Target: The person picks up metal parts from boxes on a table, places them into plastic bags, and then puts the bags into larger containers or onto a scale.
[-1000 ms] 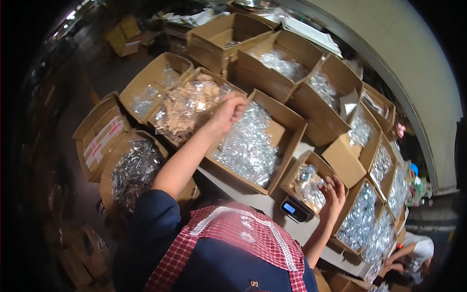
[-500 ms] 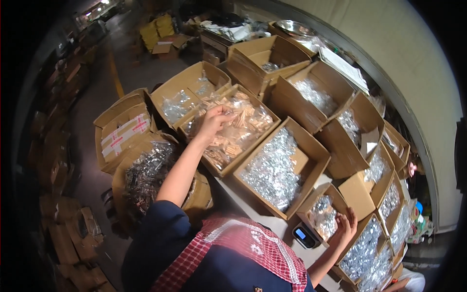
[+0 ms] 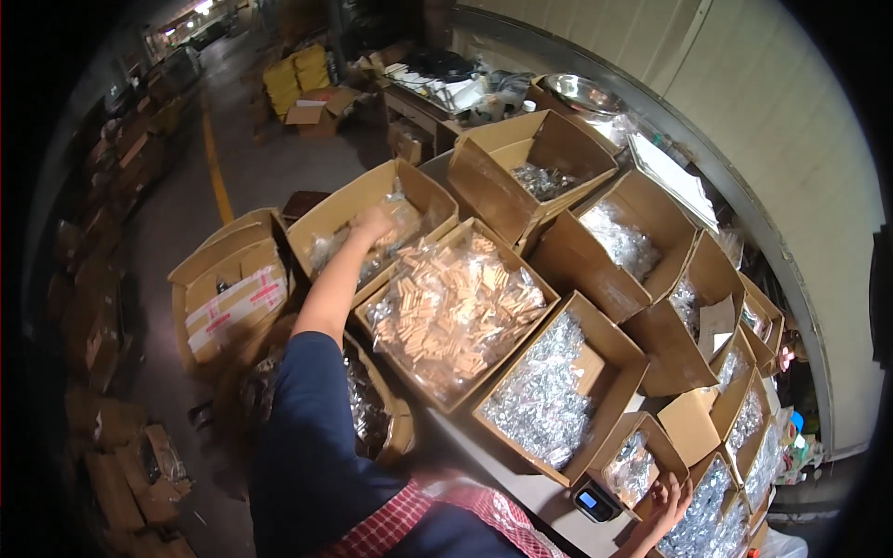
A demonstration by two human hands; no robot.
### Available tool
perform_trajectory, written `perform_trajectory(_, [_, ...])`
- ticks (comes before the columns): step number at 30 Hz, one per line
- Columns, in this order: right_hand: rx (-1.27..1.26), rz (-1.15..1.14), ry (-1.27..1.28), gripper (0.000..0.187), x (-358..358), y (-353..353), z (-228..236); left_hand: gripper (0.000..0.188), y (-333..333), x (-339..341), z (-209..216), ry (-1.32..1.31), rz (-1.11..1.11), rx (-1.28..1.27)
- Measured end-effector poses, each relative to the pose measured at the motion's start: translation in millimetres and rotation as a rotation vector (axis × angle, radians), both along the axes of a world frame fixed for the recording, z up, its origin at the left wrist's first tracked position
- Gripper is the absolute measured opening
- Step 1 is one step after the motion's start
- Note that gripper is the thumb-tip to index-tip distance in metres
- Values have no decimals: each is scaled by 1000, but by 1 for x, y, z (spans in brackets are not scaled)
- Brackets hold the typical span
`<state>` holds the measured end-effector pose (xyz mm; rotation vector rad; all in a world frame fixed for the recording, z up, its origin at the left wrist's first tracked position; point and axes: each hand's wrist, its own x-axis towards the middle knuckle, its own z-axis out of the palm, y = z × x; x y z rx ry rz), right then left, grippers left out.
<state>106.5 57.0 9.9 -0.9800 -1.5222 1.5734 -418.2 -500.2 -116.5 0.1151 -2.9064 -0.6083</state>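
Head view: the left hand [image 3: 374,223] has moved from the wooden-piece box into the open brown cardboard box [image 3: 327,216] of clear bags, its grip hidden, while the right hand [image 3: 668,499] rests spread open by the small scale [image 3: 593,502].

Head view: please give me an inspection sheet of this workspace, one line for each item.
Surface: grey bench, mostly covered by open cartons.
Job's things: carton of clear bags, with the left hand reaching into it.
Clutter: carton of tan pieces in bags; cartons of shiny bagged parts; small scale; metal bowl.
Grippers: right hand rests beside the scale, fingers spread, holding nothing visible; the left hand's grip cannot be judged.
Cables: nothing seen.
Surroundings: concrete floor with yellow line; stacked boxes; pale wall.
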Motion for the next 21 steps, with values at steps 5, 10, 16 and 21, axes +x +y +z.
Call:
perform_trajectory(5, [9, -93, -37, 30, 66, 35, -25, 39, -10, -38, -53, -119, -48, -282])
perform_trajectory(10, [-54, -131, -110, 24, 127, 50, -41, 33, 6, -31, -37, -99, 5, -130])
perform_trajectory(16, [-30, -188, -64, 24, 146, 60, -45, 30, -28, -18, -3, -222, -21, 1443])
perform_trajectory(21, [-82, -77, 5, 26, 156, 51, -50, 31, 81, 78, 126, -706, -1091, 1988])
